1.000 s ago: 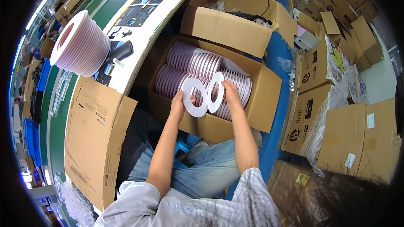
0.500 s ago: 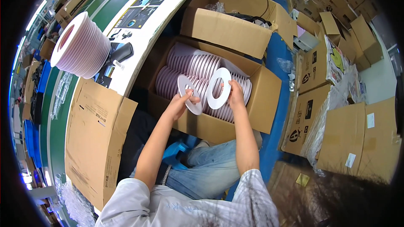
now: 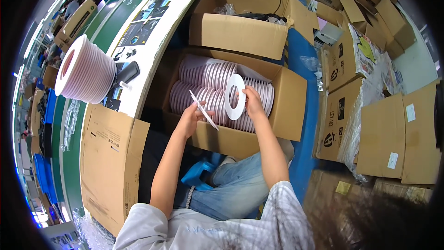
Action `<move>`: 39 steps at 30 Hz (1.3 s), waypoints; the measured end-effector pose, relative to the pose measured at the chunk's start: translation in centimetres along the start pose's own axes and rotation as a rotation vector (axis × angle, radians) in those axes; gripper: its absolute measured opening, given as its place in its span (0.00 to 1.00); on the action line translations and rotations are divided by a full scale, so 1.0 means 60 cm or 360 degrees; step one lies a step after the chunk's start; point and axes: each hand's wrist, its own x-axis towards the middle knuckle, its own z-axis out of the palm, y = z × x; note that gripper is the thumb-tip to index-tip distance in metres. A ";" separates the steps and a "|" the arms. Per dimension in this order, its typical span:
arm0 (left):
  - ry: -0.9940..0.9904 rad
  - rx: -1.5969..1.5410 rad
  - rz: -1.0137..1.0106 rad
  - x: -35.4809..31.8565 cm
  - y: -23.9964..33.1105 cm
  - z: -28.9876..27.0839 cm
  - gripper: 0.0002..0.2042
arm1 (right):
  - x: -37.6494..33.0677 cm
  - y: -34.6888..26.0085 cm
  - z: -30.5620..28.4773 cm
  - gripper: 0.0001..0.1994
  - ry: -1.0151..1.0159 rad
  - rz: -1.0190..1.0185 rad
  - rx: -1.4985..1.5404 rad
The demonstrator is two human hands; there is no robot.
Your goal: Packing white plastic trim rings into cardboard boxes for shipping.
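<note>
My left hand (image 3: 188, 120) is closed on a flat white ring (image 3: 211, 121), turned nearly edge-on and tilted. My right hand (image 3: 253, 103) grips a second white ring (image 3: 235, 114) by its right side, its broad face and round hole showing. Both are held apart above an open cardboard box (image 3: 222, 141). Inside the box, many similar pale rings (image 3: 192, 97) stand on edge in packed rows. A thick stack of pinkish-white rings (image 3: 95, 71) lies on its side on the white table at the left.
Beyond the box stands another open carton (image 3: 238, 34) with cables and clear plastic. At the left runs a white table edge (image 3: 159, 51) with dark printed cards, beside a green conveyor (image 3: 69, 171). A cardboard sheet (image 3: 108, 162) hangs nearer me. Stacked cartons (image 3: 381, 134) line the right.
The ring in my left hand has turned from showing its face to nearly edge-on. My right hand and its ring have shifted slightly left. The whole view has moved a little.
</note>
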 end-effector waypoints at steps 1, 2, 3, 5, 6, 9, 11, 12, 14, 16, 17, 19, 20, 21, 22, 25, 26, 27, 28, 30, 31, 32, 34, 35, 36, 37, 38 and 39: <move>0.0014 0.0013 -0.0002 0.008 0.000 -0.011 0.30 | -0.002 -0.001 0.008 0.14 0.0009 0.0003 -0.0036; -0.0042 0.0264 -0.0040 0.021 0.002 -0.012 0.31 | 0.001 -0.002 0.007 0.14 0.0023 -0.0004 -0.0081; -0.0097 0.0514 -0.0078 0.028 0.004 -0.014 0.33 | 0.002 -0.001 0.008 0.14 0.0021 -0.0008 -0.0072; -0.0091 0.0626 -0.0082 0.023 -0.006 -0.007 0.34 | 0.003 -0.001 -0.002 0.14 0.0068 -0.0010 -0.0099; -0.0213 0.0677 0.0089 0.009 -0.009 -0.005 0.35 | -0.002 -0.003 -0.004 0.13 0.0076 -0.0001 -0.0110; -0.0295 0.0567 0.0262 -0.005 -0.009 -0.003 0.37 | -0.001 -0.005 0.001 0.13 0.0001 -0.0106 -0.0101; -0.0175 0.0198 0.0136 0.012 -0.012 -0.004 0.32 | -0.002 -0.009 0.002 0.13 0.0014 -0.0054 -0.0110; -0.0028 0.0499 0.0342 0.029 -0.021 -0.016 0.24 | 0.002 -0.008 0.014 0.13 0.0021 -0.0036 -0.0094; 0.0052 0.0688 0.0348 0.044 -0.025 -0.023 0.19 | 0.005 -0.002 0.021 0.14 0.0040 -0.0026 -0.0076; 0.0069 0.0703 0.0309 0.041 -0.022 -0.009 0.20 | 0.007 0.001 0.009 0.15 0.0044 -0.0034 -0.0127; -0.0049 0.0470 0.0336 0.027 -0.019 0.010 0.21 | 0.004 -0.002 -0.006 0.15 0.0078 -0.0045 -0.0126; -0.0153 0.0250 0.0365 0.017 -0.011 0.012 0.22 | 0.005 -0.003 -0.007 0.15 0.0033 -0.0064 -0.0143; -0.0171 0.0118 0.0197 0.013 -0.007 0.009 0.21 | 0.005 0.001 -0.001 0.14 0.0021 -0.0087 -0.0070; -0.0190 -0.0017 0.0029 0.011 -0.004 0.009 0.21 | 0.006 0.000 -0.001 0.14 0.0020 -0.0088 -0.0067; -0.0233 0.0029 -0.0038 0.021 -0.006 0.017 0.20 | 0.006 -0.002 -0.002 0.14 0.0016 -0.0104 -0.0162; 0.0207 0.0379 0.0027 0.067 -0.014 0.003 0.16 | 0.018 0.011 0.030 0.14 -0.0062 -0.0101 -0.0295; 0.0193 0.0373 0.0030 0.070 -0.015 0.010 0.16 | 0.017 0.011 0.024 0.15 -0.0055 -0.0123 -0.0297; 0.0227 0.0518 0.0109 0.068 -0.016 0.016 0.14 | 0.015 0.013 0.020 0.17 -0.0052 -0.0144 -0.0298; 0.0265 0.0663 0.0190 0.066 -0.016 0.020 0.12 | 0.014 0.017 0.019 0.18 -0.0039 -0.0179 -0.0254; 0.0224 0.0608 0.0245 0.048 -0.012 0.018 0.10 | 0.001 0.003 0.025 0.19 -0.0047 -0.0153 -0.0141; 0.0191 0.0555 0.0298 0.038 -0.007 0.012 0.09 | -0.005 -0.002 0.031 0.20 -0.0059 -0.0121 -0.0025; 0.0173 0.0665 0.0208 0.040 0.000 0.001 0.10 | 0.008 0.002 0.013 0.20 -0.0140 -0.0065 0.0089; 0.0285 0.0722 0.0191 0.031 0.008 0.005 0.11 | 0.018 0.008 -0.005 0.15 -0.0126 0.0133 0.0207; 0.0381 0.0788 0.0179 0.029 0.011 0.007 0.12 | 0.022 0.012 -0.012 0.14 -0.0116 0.0163 0.0228; 0.0497 0.0960 0.0249 0.029 0.012 0.009 0.12 | 0.026 0.014 -0.020 0.14 -0.0124 0.0165 0.0214; 0.0500 0.0946 0.0256 0.027 0.011 0.010 0.12 | 0.029 0.016 -0.028 0.15 -0.0157 0.0132 0.0285; 0.0533 0.0959 0.0286 0.023 0.011 0.001 0.12 | 0.026 0.013 -0.017 0.17 -0.0200 0.0110 0.0363; 0.0566 0.0972 0.0315 0.019 0.010 -0.008 0.12 | 0.022 0.010 -0.008 0.17 -0.0216 0.0121 0.0354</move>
